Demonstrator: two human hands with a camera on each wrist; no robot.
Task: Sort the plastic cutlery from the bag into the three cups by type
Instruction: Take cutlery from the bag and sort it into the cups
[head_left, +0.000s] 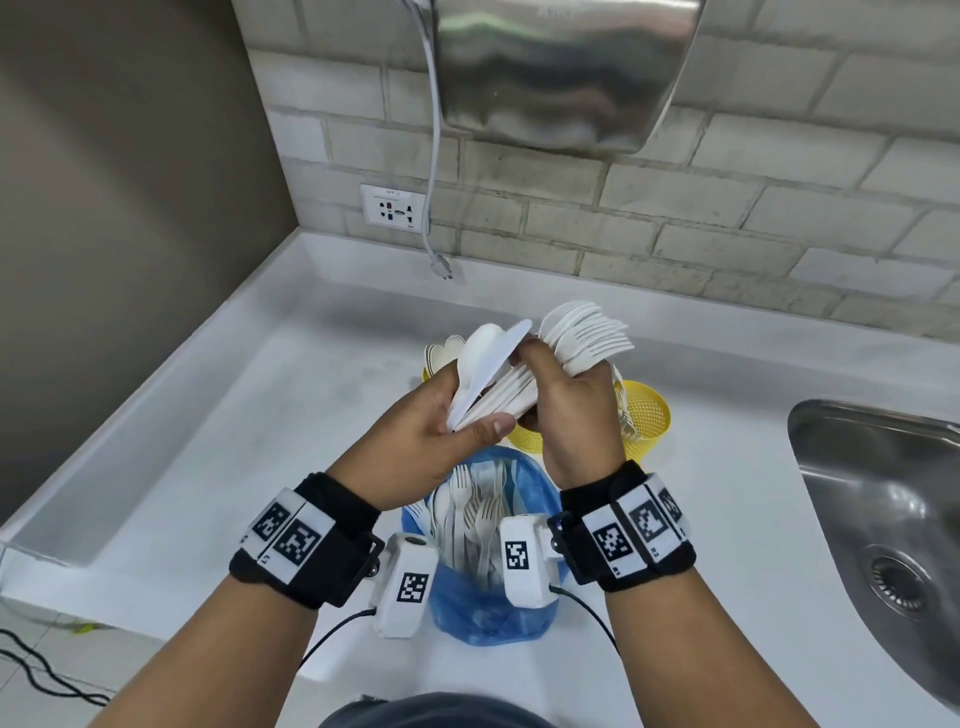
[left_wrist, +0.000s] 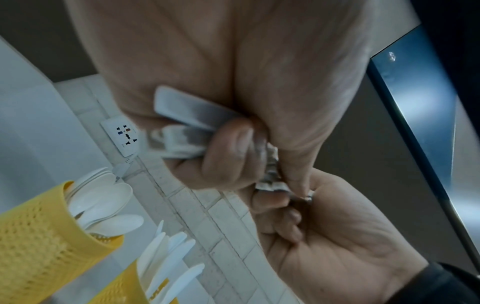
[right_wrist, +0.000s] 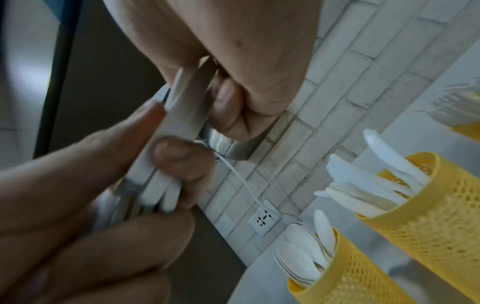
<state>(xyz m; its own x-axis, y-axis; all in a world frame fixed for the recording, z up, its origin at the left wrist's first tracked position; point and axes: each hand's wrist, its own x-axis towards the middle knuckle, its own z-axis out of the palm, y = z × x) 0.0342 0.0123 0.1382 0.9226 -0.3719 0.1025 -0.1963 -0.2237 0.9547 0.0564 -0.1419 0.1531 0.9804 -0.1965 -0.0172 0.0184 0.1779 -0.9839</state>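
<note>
- The left hand (head_left: 441, 415) is holding a bundle of white plastic cutlery (head_left: 488, 384) above the counter, palm turned up and thumb pressing across the handles; a serrated knife (head_left: 506, 348) and a spoon bowl are sticking out at the top of the bundle.
- The right hand (head_left: 571, 405) is gripping a fanned stack of white forks (head_left: 587, 338) in its curled fingers, back of the hand facing the head camera, while its thumb and forefinger are reaching over to the left hand's bundle.
- Both wrists are wearing black straps with square black-and-white markers and white camera pods.
- The blue plastic bag (head_left: 535, 608) is standing open on the white counter (head_left: 208, 467) just below the hands, thin and translucent, with more forks and spoons lying inside.
- Three yellow perforated cups are standing beyond the bag: the spoon cup (right_wrist: 345, 277) is holding smooth rounded bowls, the knife cup (right_wrist: 428, 216) is holding flat blades, and the fork cup (head_left: 644, 415) is sitting to the right.
- In the head view the hands are covering most of the cups, so only rims are showing.
- The fork cup is lying blurred at the right wrist view's edge.
- A steel sink (head_left: 883, 519) is being cut off at the right.
- Both wrist views are showing the handles soft and blurred, so I cannot tell which piece the right fingertips are touching.
</note>
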